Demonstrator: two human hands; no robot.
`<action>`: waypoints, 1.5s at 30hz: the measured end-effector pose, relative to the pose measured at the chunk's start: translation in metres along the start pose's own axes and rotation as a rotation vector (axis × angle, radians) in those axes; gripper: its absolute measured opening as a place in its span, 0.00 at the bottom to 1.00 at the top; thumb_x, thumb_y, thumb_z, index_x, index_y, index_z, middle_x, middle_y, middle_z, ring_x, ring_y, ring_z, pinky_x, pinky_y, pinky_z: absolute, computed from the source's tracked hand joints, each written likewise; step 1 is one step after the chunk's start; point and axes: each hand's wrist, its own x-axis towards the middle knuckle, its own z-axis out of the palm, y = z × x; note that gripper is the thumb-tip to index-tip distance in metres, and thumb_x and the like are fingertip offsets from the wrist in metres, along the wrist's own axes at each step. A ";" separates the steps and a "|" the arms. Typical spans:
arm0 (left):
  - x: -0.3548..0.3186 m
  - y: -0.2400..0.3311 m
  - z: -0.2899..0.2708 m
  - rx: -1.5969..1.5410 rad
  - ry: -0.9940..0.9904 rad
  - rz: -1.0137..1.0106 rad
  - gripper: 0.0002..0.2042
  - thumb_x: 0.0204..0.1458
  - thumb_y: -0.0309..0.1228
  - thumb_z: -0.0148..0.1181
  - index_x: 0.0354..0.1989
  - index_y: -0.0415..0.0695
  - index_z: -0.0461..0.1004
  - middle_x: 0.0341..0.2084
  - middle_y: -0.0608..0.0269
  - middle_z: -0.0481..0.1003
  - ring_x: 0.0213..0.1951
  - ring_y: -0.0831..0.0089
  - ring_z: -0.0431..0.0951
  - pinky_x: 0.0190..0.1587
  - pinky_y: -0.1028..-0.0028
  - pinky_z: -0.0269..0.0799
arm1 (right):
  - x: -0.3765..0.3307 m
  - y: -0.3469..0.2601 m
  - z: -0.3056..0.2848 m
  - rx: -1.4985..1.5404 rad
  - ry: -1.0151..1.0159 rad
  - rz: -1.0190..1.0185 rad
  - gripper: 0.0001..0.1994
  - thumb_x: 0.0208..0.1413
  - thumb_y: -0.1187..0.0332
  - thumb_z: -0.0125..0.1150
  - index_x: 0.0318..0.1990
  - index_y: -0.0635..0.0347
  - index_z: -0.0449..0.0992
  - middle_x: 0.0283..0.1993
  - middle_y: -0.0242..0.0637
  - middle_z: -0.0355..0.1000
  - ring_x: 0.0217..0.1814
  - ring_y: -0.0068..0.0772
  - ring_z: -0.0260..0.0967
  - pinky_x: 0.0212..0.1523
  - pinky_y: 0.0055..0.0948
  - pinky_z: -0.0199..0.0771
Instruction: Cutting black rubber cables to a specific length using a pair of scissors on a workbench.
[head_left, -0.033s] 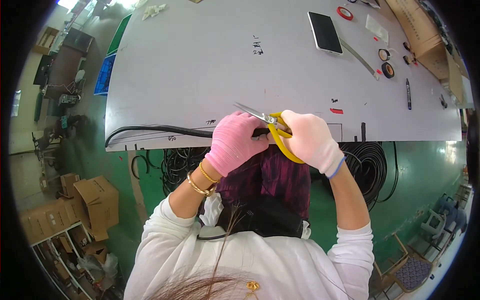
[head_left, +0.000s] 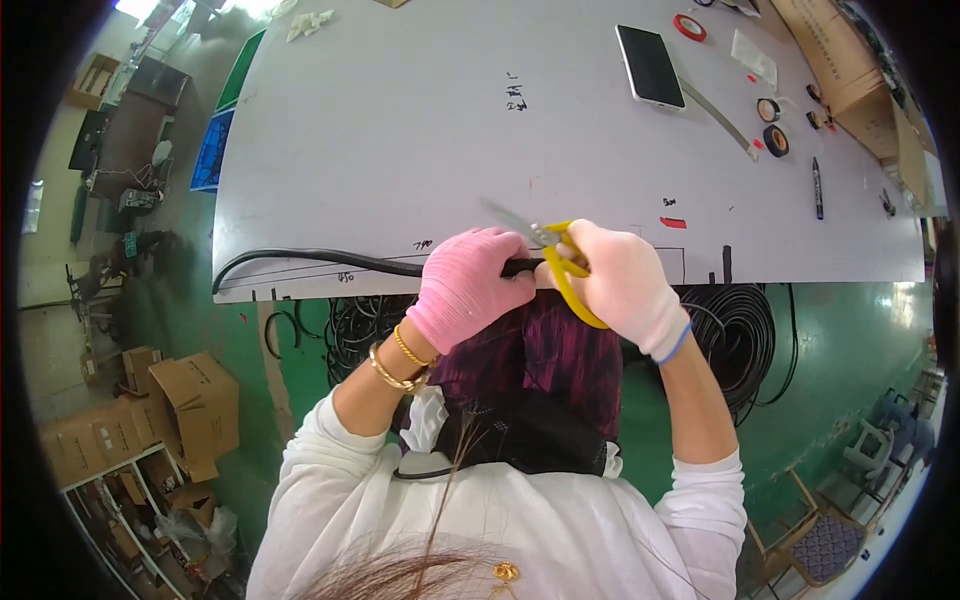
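My left hand (head_left: 474, 279), in a pink glove, is closed around a black cable (head_left: 370, 262) near its right end. From there the cable runs left along the table's near edge and bends down at the corner. My right hand (head_left: 623, 284), in a pale glove with a blue cuff edge, grips scissors with yellow handles (head_left: 567, 290). The metal blades (head_left: 515, 218) point up and left above the left hand and are blurred. A short piece of cable shows between the two hands; its tip is hidden by the right fingers.
Marker lines cover the grey table (head_left: 420, 140). A phone (head_left: 650, 66), red tape (head_left: 690, 27), black tape rolls (head_left: 775, 140) and a marker pen (head_left: 817, 188) lie on the right. Coiled black cable (head_left: 735, 345) rests on the floor below, and cardboard boxes (head_left: 195, 410) stand lower left.
The scissor blades have shifted slightly to the right and now look blurred. Both hands keep nearly the same place and the same hold.
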 end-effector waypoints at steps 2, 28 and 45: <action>-0.003 0.007 -0.019 -0.199 -0.177 -0.178 0.13 0.45 0.38 0.66 0.34 0.42 0.80 0.27 0.53 0.78 0.36 0.56 0.80 0.40 0.61 0.75 | -0.018 -0.011 -0.003 0.326 0.426 0.019 0.10 0.57 0.68 0.68 0.39 0.64 0.74 0.31 0.42 0.77 0.30 0.38 0.74 0.35 0.33 0.75; -0.030 0.054 -0.023 -0.665 -0.380 -0.205 0.05 0.48 0.24 0.61 0.30 0.36 0.75 0.22 0.67 0.72 0.29 0.80 0.69 0.35 0.75 0.70 | -0.147 -0.051 0.094 1.285 0.021 0.323 0.26 0.60 0.44 0.65 0.46 0.59 0.67 0.42 0.33 0.67 0.38 0.21 0.64 0.40 0.22 0.68; -0.005 0.054 -0.036 -1.126 -0.820 -0.256 0.24 0.47 0.22 0.52 0.56 0.38 0.73 0.43 0.57 0.80 0.21 0.82 0.66 0.25 0.79 0.67 | -0.150 -0.066 0.076 1.504 0.005 0.617 0.18 0.64 0.54 0.62 0.38 0.61 0.69 0.27 0.31 0.69 0.23 0.17 0.65 0.24 0.20 0.66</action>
